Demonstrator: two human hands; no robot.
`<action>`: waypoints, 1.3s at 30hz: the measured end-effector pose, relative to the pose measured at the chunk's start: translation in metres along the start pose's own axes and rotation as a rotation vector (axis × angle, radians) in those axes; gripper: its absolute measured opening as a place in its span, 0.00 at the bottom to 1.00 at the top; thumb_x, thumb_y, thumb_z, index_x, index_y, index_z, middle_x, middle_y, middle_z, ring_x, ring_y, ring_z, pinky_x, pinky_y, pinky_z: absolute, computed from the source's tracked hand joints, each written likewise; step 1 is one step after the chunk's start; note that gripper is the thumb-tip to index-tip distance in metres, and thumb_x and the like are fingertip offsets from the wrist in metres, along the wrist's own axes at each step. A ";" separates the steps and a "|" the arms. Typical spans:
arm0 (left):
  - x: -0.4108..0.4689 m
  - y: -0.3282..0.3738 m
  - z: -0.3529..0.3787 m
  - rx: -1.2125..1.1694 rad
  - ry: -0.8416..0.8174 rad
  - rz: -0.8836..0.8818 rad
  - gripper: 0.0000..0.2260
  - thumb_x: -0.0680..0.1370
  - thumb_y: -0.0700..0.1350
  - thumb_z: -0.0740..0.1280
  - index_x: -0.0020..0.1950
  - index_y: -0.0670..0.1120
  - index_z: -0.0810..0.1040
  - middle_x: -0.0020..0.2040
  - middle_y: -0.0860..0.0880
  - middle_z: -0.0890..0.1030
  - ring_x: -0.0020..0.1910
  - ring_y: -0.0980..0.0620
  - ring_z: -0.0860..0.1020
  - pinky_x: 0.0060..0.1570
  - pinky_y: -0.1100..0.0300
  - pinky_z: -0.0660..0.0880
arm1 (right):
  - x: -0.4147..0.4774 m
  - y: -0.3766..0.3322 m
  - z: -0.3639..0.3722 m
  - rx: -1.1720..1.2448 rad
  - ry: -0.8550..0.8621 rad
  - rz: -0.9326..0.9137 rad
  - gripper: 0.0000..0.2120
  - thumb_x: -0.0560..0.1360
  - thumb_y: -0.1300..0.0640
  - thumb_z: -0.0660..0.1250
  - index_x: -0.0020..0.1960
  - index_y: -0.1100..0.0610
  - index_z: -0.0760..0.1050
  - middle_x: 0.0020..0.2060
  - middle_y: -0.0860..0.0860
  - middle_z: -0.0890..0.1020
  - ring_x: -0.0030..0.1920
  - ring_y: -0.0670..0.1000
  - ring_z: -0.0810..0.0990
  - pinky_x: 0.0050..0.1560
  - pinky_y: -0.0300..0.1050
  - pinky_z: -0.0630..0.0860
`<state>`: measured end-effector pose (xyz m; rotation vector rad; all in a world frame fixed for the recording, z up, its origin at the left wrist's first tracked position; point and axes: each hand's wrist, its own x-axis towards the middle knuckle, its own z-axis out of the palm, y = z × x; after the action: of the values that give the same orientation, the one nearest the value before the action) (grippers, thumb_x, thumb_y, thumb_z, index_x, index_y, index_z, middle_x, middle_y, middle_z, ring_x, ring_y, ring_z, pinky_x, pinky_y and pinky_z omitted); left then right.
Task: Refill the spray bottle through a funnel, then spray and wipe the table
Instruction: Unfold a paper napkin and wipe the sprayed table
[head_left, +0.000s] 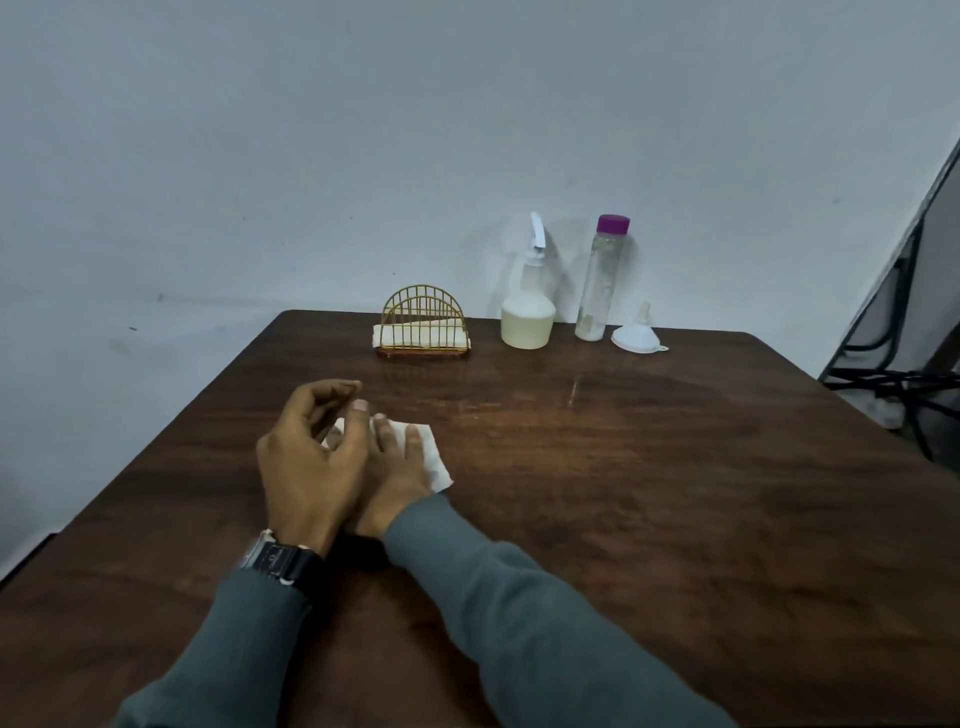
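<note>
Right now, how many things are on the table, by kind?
Bottles: 2 (spray bottle, purple-capped bottle)
Funnel: 1
Napkin holder: 1
Tissue, under the right hand: 1
Total: 5

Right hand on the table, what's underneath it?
A white tissue lies on the table under the right hand; its far and right-side edges show. How far it reaches beneath the palm and the left hand is hidden.
</note>
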<state>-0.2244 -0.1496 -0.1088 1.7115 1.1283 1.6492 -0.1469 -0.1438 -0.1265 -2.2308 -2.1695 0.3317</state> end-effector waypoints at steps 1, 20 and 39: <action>-0.004 0.002 -0.001 -0.005 0.007 0.024 0.08 0.77 0.38 0.72 0.55 0.45 0.83 0.51 0.54 0.86 0.51 0.60 0.84 0.52 0.73 0.77 | -0.006 0.007 -0.003 -0.001 -0.006 0.002 0.42 0.83 0.42 0.59 0.84 0.51 0.36 0.84 0.55 0.38 0.84 0.59 0.35 0.80 0.67 0.35; -0.042 0.027 -0.009 -0.131 -0.018 -0.045 0.08 0.78 0.39 0.73 0.57 0.45 0.82 0.54 0.53 0.86 0.55 0.61 0.84 0.56 0.68 0.79 | -0.187 0.259 -0.026 0.136 0.112 0.721 0.34 0.83 0.32 0.44 0.85 0.44 0.44 0.85 0.49 0.42 0.85 0.54 0.41 0.82 0.62 0.41; -0.056 0.033 -0.041 -0.153 -0.014 -0.056 0.09 0.79 0.40 0.72 0.59 0.46 0.82 0.55 0.54 0.86 0.55 0.64 0.83 0.55 0.70 0.78 | -0.144 0.034 0.016 0.121 0.112 0.244 0.34 0.84 0.37 0.43 0.85 0.51 0.41 0.84 0.54 0.37 0.83 0.57 0.33 0.78 0.66 0.30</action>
<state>-0.2530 -0.2208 -0.1067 1.5794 1.0068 1.6419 -0.1182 -0.2899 -0.1273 -2.3845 -1.7774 0.3235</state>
